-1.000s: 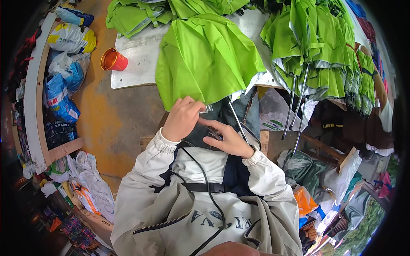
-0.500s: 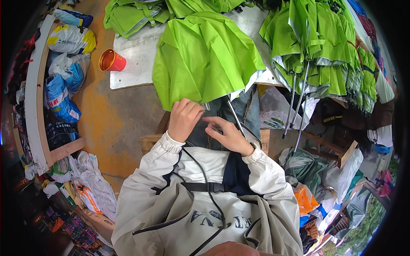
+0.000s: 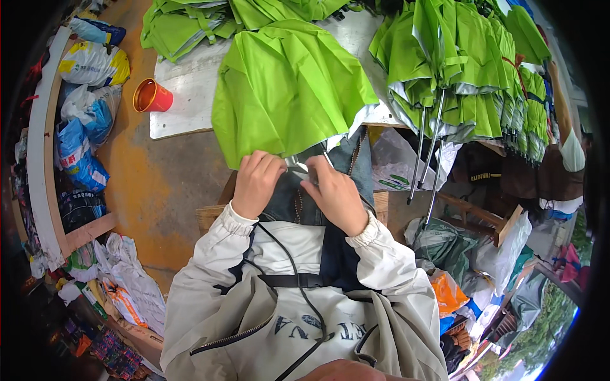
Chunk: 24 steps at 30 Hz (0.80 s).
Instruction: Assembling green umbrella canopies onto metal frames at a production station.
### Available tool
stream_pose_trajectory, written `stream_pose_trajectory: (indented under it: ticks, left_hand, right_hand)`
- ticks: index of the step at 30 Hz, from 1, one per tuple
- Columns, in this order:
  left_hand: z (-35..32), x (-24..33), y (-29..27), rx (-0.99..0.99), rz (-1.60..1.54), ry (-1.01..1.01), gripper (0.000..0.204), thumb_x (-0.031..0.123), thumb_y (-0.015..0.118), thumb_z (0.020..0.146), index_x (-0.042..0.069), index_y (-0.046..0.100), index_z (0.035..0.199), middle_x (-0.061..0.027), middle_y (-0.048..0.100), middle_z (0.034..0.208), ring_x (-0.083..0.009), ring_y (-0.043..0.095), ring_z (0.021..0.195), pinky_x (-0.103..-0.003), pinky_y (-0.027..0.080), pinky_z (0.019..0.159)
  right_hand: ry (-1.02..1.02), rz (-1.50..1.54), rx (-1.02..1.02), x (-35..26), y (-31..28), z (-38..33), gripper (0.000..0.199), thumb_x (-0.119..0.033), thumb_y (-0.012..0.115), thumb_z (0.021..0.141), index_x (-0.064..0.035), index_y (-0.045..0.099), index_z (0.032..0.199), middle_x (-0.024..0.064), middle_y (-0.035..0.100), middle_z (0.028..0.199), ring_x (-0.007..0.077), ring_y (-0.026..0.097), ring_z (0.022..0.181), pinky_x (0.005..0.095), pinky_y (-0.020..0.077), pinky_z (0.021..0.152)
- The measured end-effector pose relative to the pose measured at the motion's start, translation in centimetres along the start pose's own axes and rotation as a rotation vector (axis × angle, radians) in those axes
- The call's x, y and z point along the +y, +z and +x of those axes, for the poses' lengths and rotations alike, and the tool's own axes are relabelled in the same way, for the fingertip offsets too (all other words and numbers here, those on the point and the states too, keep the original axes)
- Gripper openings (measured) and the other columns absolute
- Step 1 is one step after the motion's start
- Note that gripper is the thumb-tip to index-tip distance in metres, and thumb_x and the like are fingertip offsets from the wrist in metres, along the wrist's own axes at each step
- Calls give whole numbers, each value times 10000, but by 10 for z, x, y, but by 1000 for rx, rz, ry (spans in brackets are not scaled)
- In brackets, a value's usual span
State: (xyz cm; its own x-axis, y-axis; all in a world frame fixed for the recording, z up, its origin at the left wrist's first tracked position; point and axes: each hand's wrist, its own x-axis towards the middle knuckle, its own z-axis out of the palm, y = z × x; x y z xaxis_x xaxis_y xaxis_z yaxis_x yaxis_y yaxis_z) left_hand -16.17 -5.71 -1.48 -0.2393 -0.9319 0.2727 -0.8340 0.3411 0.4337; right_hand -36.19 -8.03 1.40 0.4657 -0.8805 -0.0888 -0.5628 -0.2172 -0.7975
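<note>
A bright green umbrella [image 3: 289, 89], partly open with its canopy hanging in folds, lies over the table's near edge in front of me. Its canopy's lower rim is pinched by the closed fingers of my left hand [image 3: 259, 183]. My right hand [image 3: 337, 197] is at the same rim, just right of the left one, thumb and fingers closed together. Between the two hands a small silvery strip shows at the rim; whether it is lining or a rib I cannot tell. The umbrella's metal shaft is mostly hidden behind my right hand.
A pale metal-topped table [image 3: 184, 120] carries more green umbrellas [image 3: 190, 28]. At right, several more umbrellas [image 3: 445, 70] hang with their shafts down. A red cup [image 3: 154, 96] stands left. Stuffed plastic bags [image 3: 82, 152] line the left side; a person's arm [image 3: 560, 105] shows far right.
My right hand has moved up to the canopy rim and closed, beside my left hand. The whole view has shifted slightly. Another green canopy and a person's arm now show at far right.
</note>
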Motion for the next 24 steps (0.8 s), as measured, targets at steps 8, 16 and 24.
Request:
stream_pose_trajectory:
  ticks: [8,16,24]
  left_hand:
    - [2,2,0,10,51,36,131,85,721,766,80,648,874,-19,640,874,-213,595,920,-358,436,783]
    - [1,5,-2,24,123,56,148,67,719,768,69,646,897,-39,635,896,-234,599,930,-373,438,821]
    - [2,6,-2,42,165,79,112,120,653,777,81,640,881,-37,613,882,-206,603,946,-351,452,819]
  right_hand:
    - [-31,-240,8,-5,13,10,261,-129,755,807,-89,582,998,97,580,929,335,652,707,428,515,608]
    - [-54,-308,11,-8,20,15,225,-122,751,797,-104,597,961,95,560,886,336,645,676,431,515,577]
    - [-95,-294,25,-8,17,16,256,-125,764,776,-94,574,944,107,569,879,326,654,662,424,516,574]
